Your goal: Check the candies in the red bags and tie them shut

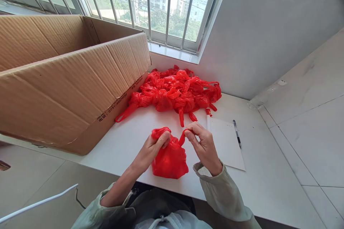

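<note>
A filled red plastic bag (170, 161) rests near the front edge of the white table, its contents hidden. My left hand (157, 143) is closed around the gathered top of the bag on its left side, thumb uppermost. On the other side, my right hand (202, 143) pinches a twisted handle of the same bag between thumb and fingers, pulling it up and to the right. Just behind lies a pile of knotted red plastic bags (174, 91), several with loop handles trailing toward me.
A large open cardboard box (80, 96) takes up the left of the white table (118, 146). Right of my hands lie a white paper sheet (228, 146) and a pen (237, 134). A barred window (150, 7) and grey wall (258, 25) stand behind.
</note>
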Demonstrator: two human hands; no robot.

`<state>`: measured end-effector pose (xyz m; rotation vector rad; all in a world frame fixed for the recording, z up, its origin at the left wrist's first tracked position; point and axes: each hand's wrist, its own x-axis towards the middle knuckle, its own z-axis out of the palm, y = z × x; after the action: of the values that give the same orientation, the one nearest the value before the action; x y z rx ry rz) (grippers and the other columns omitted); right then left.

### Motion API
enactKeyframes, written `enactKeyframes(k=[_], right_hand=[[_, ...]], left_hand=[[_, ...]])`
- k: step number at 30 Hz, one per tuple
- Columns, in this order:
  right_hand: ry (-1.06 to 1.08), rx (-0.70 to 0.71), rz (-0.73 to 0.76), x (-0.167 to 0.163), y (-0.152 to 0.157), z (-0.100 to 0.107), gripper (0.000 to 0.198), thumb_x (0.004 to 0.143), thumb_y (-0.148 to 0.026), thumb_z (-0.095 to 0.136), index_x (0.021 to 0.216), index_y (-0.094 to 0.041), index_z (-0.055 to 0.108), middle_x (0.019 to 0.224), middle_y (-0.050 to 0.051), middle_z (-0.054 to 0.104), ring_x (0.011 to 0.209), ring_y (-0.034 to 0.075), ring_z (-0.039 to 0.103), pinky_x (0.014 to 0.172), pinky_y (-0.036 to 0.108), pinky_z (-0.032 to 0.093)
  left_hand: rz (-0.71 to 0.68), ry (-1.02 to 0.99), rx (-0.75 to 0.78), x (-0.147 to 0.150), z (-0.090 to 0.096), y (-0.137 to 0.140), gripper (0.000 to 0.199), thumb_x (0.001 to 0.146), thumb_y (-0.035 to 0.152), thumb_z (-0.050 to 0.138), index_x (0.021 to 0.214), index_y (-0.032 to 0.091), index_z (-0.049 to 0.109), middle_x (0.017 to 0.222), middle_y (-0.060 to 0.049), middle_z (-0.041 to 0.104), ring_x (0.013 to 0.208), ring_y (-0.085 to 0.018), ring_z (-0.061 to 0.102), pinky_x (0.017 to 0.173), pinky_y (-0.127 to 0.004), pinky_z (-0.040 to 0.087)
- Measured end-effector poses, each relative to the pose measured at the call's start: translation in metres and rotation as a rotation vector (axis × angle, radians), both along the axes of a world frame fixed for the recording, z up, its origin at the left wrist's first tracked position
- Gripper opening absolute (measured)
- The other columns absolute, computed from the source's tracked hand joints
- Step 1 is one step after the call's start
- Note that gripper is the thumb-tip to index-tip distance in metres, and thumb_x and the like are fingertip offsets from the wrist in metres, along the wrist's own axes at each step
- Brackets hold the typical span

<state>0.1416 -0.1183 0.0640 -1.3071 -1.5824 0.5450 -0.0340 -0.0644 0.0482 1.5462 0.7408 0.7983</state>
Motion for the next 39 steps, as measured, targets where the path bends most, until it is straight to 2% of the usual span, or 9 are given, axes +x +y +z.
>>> enactKeyframes(k=[4, 9, 13, 16, 21, 29, 33, 36, 39], right_hand=[[-0.103, 0.061, 0.181, -0.012, 0.002, 0.011, 0.019, 0.097, -0.029, 0.046, 0.083, -0.021, 0.056, 0.079, 0.001, 0.052, 0.071, 0.013, 0.047, 0.067, 0.026, 0.039], [-0.081, 0.078, 0.247, -0.02, 0.008, 0.011, 0.013, 0.096, -0.032, 0.049, 0.096, -0.022, 0.058, 0.087, 0.002, 0.057, 0.07, 0.012, 0.049, 0.066, 0.026, 0.041], [-0.147, -0.024, 0.296, -0.005, 0.013, 0.001, 0.046, 0.091, -0.041, 0.058, 0.132, -0.026, 0.045, 0.096, 0.003, 0.06, 0.063, 0.011, 0.046, 0.061, 0.025, 0.04], [-0.272, -0.071, 0.387, 0.004, 0.015, -0.006, 0.034, 0.092, -0.044, 0.055, 0.119, -0.024, 0.058, 0.089, 0.003, 0.061, 0.066, 0.012, 0.049, 0.062, 0.024, 0.039], [-0.445, -0.002, 0.178, 0.003, 0.006, -0.005, 0.031, 0.099, -0.037, 0.042, 0.086, -0.021, 0.065, 0.075, 0.002, 0.056, 0.065, 0.012, 0.047, 0.06, 0.025, 0.033], [-0.536, 0.053, 0.13, -0.014, -0.036, -0.007, 0.027, 0.098, -0.021, 0.041, 0.084, -0.022, 0.063, 0.08, 0.004, 0.06, 0.067, 0.014, 0.049, 0.06, 0.028, 0.034], [-0.663, 0.058, 0.127, -0.014, -0.043, -0.014, 0.025, 0.095, -0.018, 0.044, 0.081, -0.022, 0.064, 0.096, 0.007, 0.064, 0.073, 0.018, 0.051, 0.062, 0.031, 0.036], [-0.491, 0.066, 0.006, -0.007, -0.038, -0.014, 0.014, 0.091, -0.03, 0.056, 0.088, -0.026, 0.068, 0.114, 0.008, 0.061, 0.094, 0.024, 0.055, 0.079, 0.038, 0.042], [-0.06, -0.028, -0.01, -0.008, -0.026, -0.018, 0.021, 0.096, -0.029, 0.048, 0.101, -0.028, 0.068, 0.107, 0.007, 0.064, 0.101, 0.022, 0.058, 0.087, 0.036, 0.045]], left_hand=[[-0.044, 0.181, 0.15, 0.002, 0.002, -0.008, 0.021, 0.084, 0.033, 0.063, 0.088, 0.019, 0.048, 0.072, 0.005, 0.043, 0.063, -0.011, 0.036, 0.057, -0.023, 0.032], [-0.097, 0.251, 0.285, 0.001, -0.001, -0.012, 0.026, 0.096, 0.033, 0.042, 0.074, 0.018, 0.045, 0.068, 0.005, 0.041, 0.061, -0.012, 0.032, 0.057, -0.025, 0.03], [-0.105, 0.235, 0.273, -0.004, -0.001, -0.006, 0.029, 0.096, 0.038, 0.042, 0.074, 0.018, 0.046, 0.071, 0.003, 0.047, 0.063, -0.013, 0.04, 0.06, -0.026, 0.033], [-0.087, 0.217, 0.177, -0.008, 0.0, -0.002, 0.028, 0.093, 0.042, 0.049, 0.077, 0.019, 0.047, 0.068, 0.004, 0.049, 0.061, -0.013, 0.045, 0.06, -0.025, 0.036], [-0.134, 0.095, 0.009, -0.013, 0.0, 0.001, 0.028, 0.091, 0.042, 0.055, 0.076, 0.019, 0.049, 0.071, 0.003, 0.059, 0.062, -0.013, 0.053, 0.061, -0.026, 0.041], [-0.172, -0.157, -0.388, -0.02, -0.003, 0.0, 0.036, 0.075, 0.032, 0.078, 0.07, 0.016, 0.046, 0.084, -0.004, 0.066, 0.075, -0.015, 0.057, 0.069, -0.025, 0.041], [-0.161, -0.15, -0.431, -0.019, -0.009, -0.002, 0.039, 0.07, 0.026, 0.08, 0.07, 0.017, 0.042, 0.08, -0.001, 0.062, 0.069, -0.012, 0.051, 0.064, -0.022, 0.039], [-0.176, -0.099, -0.29, -0.019, -0.01, -0.004, 0.033, 0.072, 0.025, 0.076, 0.073, 0.017, 0.044, 0.076, 0.001, 0.057, 0.067, -0.011, 0.046, 0.062, -0.021, 0.037], [-0.205, 0.012, -0.099, -0.02, -0.009, -0.006, 0.027, 0.075, 0.025, 0.071, 0.074, 0.018, 0.046, 0.078, 0.0, 0.057, 0.068, -0.013, 0.046, 0.061, -0.022, 0.037]])
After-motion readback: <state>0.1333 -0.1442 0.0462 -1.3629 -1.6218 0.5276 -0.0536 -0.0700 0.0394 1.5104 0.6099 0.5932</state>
